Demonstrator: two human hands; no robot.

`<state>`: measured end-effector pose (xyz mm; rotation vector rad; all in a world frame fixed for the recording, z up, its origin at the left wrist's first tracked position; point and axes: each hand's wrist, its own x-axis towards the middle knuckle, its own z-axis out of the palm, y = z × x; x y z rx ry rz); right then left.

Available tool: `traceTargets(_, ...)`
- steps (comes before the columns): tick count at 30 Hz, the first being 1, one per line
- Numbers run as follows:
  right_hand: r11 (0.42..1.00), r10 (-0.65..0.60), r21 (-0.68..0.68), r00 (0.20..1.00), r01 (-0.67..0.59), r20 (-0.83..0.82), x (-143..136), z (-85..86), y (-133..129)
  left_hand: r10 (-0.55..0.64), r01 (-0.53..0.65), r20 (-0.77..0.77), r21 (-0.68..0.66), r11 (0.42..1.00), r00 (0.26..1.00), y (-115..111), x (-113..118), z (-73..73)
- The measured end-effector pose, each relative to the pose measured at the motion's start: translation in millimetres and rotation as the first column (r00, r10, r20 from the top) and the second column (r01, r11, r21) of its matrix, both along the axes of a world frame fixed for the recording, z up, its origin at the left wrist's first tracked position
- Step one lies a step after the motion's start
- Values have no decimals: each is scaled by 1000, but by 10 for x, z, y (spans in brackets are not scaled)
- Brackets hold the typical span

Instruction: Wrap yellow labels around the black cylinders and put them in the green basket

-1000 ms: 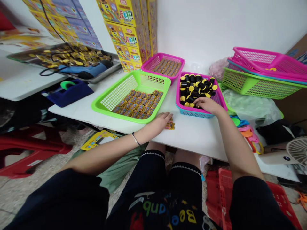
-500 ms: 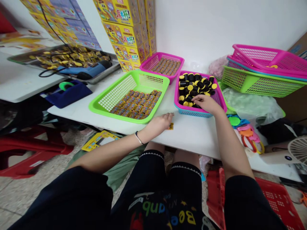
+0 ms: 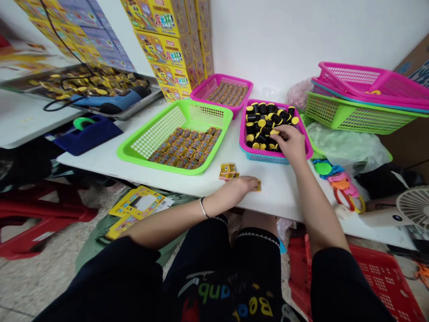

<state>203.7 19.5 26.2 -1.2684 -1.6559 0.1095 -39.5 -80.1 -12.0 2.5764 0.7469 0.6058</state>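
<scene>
Forearms [image 3: 317, 205] slant inward; right hand [image 3: 292, 143] curls over pink basket [image 3: 258, 153].

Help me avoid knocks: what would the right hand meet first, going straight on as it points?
The right hand would likely meet the black, yellow-lidded containers in the nearer pink basket first; whether it already touches them is unclear.

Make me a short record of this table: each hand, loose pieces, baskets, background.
Left hand: resting low over the white tabletop, a small yellow printed piece by its fingers; grip hidden
Right hand: over a pink plastic basket of black cylinders with yellow caps; grip unclear
Loose pieces: small yellow printed pile, beyond the left hand
Green plastic basket: rows of small printed cylinders
Background: stacked yellow printed cartons
</scene>
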Motion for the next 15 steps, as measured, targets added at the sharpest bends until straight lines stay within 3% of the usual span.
traceTargets(1,986,-43,164,999,41,6,2,-31,-58,16,-19,88,31,999,996,20,9,61)
traceTargets(3,892,-134,432,991,130,-22,21,-106,-181,39,-65,283,84,994,958,84,61,215)
traceTargets(5,819,-167,548,984,170,-56,58,-183,-281,60,-113,466,87,990,883,199,163,390)
traceTargets(7,811,-168,548,979,206,-119,98,-237,-334,91,-147,580,51,988,810,363,296,533)
traceTargets(9,827,-158,504,963,250,-219,125,-257,-346,140,-187,628,9,982,765,544,418,585)
traceTargets(12,870,-123,398,911,290,-395,106,-235,-346,182,-275,609,62,959,772,749,495,479)
traceTargets(15,940,-37,253,805,230,-593,14,-207,-386,108,-342,567,326,882,817,831,437,295)
